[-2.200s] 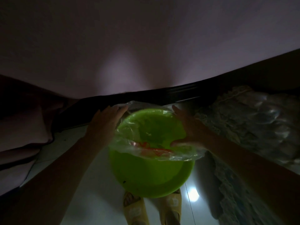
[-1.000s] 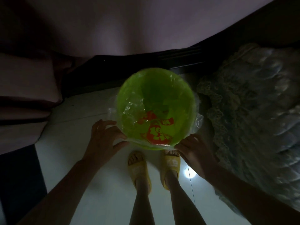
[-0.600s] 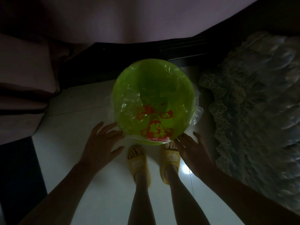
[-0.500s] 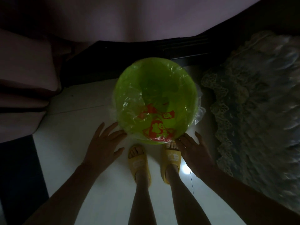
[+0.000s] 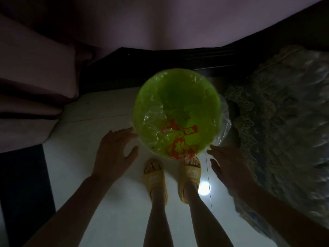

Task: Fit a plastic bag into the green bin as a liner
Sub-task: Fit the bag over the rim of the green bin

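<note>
The round green bin (image 5: 203, 90) stands on the pale floor, seen from straight above. A clear plastic bag (image 5: 156, 120) with red print lines its inside, and its edge spills over the rim, most visibly on the right side. My left hand (image 5: 114, 154) hovers just off the bin's near-left rim, fingers spread, holding nothing. My right hand (image 5: 229, 168) hovers at the near-right rim, fingers apart and empty, its fingertips close to the bag's overhang.
My feet in yellow slippers (image 5: 156, 179) stand right in front of the bin. A lace-edged cover (image 5: 284, 122) drapes on the right. Dark furniture (image 5: 160, 65) sits behind the bin, pinkish fabric (image 5: 32, 86) on the left, a dark mat (image 5: 23, 193) at lower left.
Both hands have let go of the bag at the bin's rim and drawn back slightly toward me with fingers spread. The bin now stands on the floor, bag over its rim.
</note>
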Demonstrator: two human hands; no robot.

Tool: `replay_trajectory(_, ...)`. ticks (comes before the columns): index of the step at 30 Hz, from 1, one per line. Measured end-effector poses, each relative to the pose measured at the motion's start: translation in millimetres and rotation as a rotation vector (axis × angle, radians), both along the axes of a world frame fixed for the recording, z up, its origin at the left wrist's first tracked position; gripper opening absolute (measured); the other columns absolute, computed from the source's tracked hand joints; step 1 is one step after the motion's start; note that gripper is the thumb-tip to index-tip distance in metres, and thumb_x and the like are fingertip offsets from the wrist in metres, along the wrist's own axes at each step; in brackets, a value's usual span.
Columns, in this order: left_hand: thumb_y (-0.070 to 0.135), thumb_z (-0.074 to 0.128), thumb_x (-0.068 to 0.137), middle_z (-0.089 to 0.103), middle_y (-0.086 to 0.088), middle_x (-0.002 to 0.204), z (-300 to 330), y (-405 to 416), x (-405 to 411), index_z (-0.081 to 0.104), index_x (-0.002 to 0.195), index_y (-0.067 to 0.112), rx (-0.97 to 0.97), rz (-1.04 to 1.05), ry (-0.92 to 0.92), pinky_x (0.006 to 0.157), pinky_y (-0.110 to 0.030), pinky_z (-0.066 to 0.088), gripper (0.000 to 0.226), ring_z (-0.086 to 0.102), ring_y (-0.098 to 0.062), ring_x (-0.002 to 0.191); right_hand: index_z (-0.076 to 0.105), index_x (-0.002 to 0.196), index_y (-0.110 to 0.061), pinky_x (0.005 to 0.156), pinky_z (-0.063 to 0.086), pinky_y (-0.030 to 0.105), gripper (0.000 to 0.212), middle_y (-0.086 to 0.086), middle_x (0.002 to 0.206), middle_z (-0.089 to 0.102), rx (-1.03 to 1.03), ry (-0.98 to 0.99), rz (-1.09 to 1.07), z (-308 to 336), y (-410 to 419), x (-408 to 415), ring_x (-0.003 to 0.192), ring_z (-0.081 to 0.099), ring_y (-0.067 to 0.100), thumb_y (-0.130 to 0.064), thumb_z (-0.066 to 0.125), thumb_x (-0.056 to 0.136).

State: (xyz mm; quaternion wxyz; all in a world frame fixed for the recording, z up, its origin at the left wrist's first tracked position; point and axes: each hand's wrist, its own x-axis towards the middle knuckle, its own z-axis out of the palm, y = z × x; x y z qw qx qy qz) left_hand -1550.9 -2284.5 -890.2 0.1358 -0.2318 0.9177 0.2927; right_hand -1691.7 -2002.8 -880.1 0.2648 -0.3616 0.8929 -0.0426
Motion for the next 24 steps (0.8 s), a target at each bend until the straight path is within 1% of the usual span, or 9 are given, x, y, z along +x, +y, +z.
replay_trajectory(4, 0.051, 0.068, 0.072, 0.031, -0.012, 0.151, 5.3, 13.6, -38.3, 0.034, 0.139, 0.019, 0.025, 0.021, -0.016, 0.108, -0.060, 0.026, 0.082, 0.035, -0.030, 0.135, 0.039, 0.139, -0.010, 0.100, 0.045, 0.052, 0.070, 0.017, 0.147, 0.038, -0.090, -0.129, -0.111, 6.2, -6.2, -28.7, 0.131, 0.042, 0.035, -0.022, 0.073, 0.079)
replay_trajectory(8, 0.056, 0.079, 0.053, 0.007, -0.011, 0.158, -7.7, 20.7, -73.6, 0.006, 0.146, 0.026, 0.043, 0.081, -0.145, 0.110, -0.062, 0.019, 0.122, 0.018, -0.030, 0.143, 0.010, 0.148, -0.012, 0.112, 0.030, 0.051, 0.097, 0.012, 0.158, 0.010, -0.063, -0.178, -0.174, -24.3, -12.7, -59.7, 0.142, 0.019, 0.030, -0.047, 0.068, 0.077)
replay_trajectory(11, 0.054, 0.084, 0.044, 0.008, -0.014, 0.158, -17.6, 24.3, -86.3, -0.001, 0.145, 0.026, 0.065, 0.145, -0.168, 0.108, -0.064, 0.024, 0.136, 0.015, -0.033, 0.143, 0.001, 0.147, -0.022, 0.111, 0.020, 0.017, 0.109, -0.008, 0.156, 0.014, -0.222, -0.390, -0.351, -46.1, -19.7, -67.5, 0.138, 0.011, -0.004, -0.068, 0.058, 0.068)
replay_trajectory(13, 0.050, 0.087, 0.042, 0.007, -0.015, 0.157, -21.8, 26.1, -89.0, -0.001, 0.146, 0.025, 0.058, 0.162, -0.147, 0.107, -0.064, 0.026, 0.138, 0.013, -0.033, 0.143, 0.001, 0.146, -0.032, 0.091, 0.036, 0.000, 0.114, -0.023, 0.145, 0.027, -0.287, -0.638, -0.600, -58.4, -22.6, -70.0, 0.124, 0.030, -0.017, -0.077, 0.060, 0.059)
replay_trajectory(16, 0.047, 0.088, 0.042, 0.007, -0.017, 0.157, -26.9, 23.2, -88.0, 0.002, 0.146, 0.021, 0.085, 0.201, -0.115, 0.107, -0.063, 0.029, 0.137, 0.014, -0.034, 0.143, 0.014, 0.145, -0.029, 0.078, 0.048, 0.021, 0.125, -0.003, 0.134, 0.049, -0.101, -0.965, -0.882, -69.3, -15.9, -71.1, 0.103, 0.053, 0.011, -0.093, 0.047, 0.042)
replay_trajectory(18, 0.048, 0.087, 0.043, 0.007, -0.019, 0.157, -26.7, 18.4, -87.7, 0.001, 0.146, 0.020, 0.095, 0.187, -0.139, 0.107, -0.062, 0.029, 0.136, 0.016, -0.035, 0.142, 0.018, 0.144, -0.030, 0.095, 0.040, 0.040, 0.114, 0.002, 0.146, 0.041, -0.028, -1.104, -0.930, -68.6, -10.7, -71.7, 0.119, 0.048, 0.019, -0.088, 0.041, 0.048)
replay_trajectory(20, 0.057, 0.081, 0.045, 0.008, -0.020, 0.156, -25.0, 12.1, -87.1, 0.000, 0.146, 0.023, 0.043, 0.166, -0.194, 0.108, -0.065, 0.025, 0.133, 0.017, -0.037, 0.142, 0.017, 0.146, -0.025, 0.105, 0.032, 0.046, 0.106, 0.006, 0.152, 0.033, -0.033, -0.948, -1.010, -62.5, -8.7, -73.5, 0.132, 0.039, 0.026, -0.080, 0.041, 0.059)
replay_trajectory(22, 0.078, 0.057, 0.053, 0.013, -0.020, 0.155, -18.1, 11.6, -89.0, 0.007, 0.146, 0.021, -0.118, 0.053, -0.167, 0.108, -0.067, 0.020, 0.120, 0.019, -0.041, 0.140, 0.023, 0.145, -0.016, 0.106, 0.033, 0.046, 0.087, 0.016, 0.150, 0.035, -0.077, -0.456, -1.002, -51.0, -9.8, -76.1, 0.133, 0.037, 0.034, -0.065, 0.050, 0.078)
replay_trajectory(24, 0.077, 0.048, 0.065, 0.028, -0.022, 0.151, -15.3, 12.0, -100.4, 0.026, 0.143, 0.016, -0.226, -0.130, -0.055, 0.104, -0.066, 0.026, 0.102, 0.030, -0.043, 0.135, 0.035, 0.139, -0.008, 0.101, 0.042, 0.050, 0.072, 0.021, 0.140, 0.046, -0.128, 0.009, -0.612, -33.2, -22.0, -77.1, 0.126, 0.045, 0.038, -0.040, 0.066, 0.082)
